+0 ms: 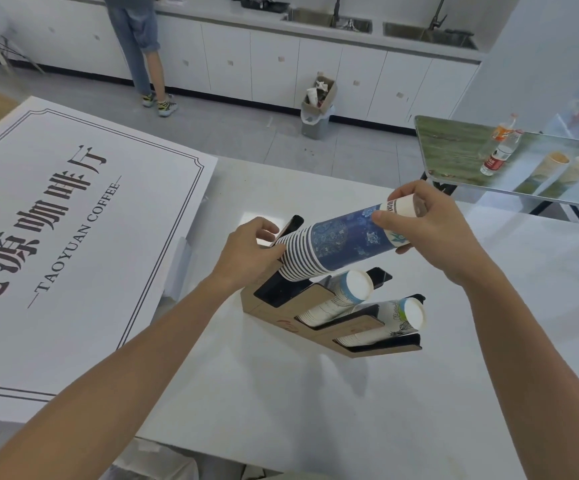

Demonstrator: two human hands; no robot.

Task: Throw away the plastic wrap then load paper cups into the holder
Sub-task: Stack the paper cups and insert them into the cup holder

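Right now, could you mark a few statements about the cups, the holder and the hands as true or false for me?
1. Both hands hold the blue cup stack. True.
2. The holder has no cups in it. False: two slots already hold white cup stacks.
3. The left hand grips the rim end; the right hand grips the base end. True.
4. The bin stands on the table. False: it stands on the floor by the cabinets.

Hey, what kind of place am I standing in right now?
Probably a coffee shop's prep or pantry area: a large sign reads "TAOYUAN COFFEE", a cup holder stocked with paper cups sits on the white counter, and steel sinks line the back wall.
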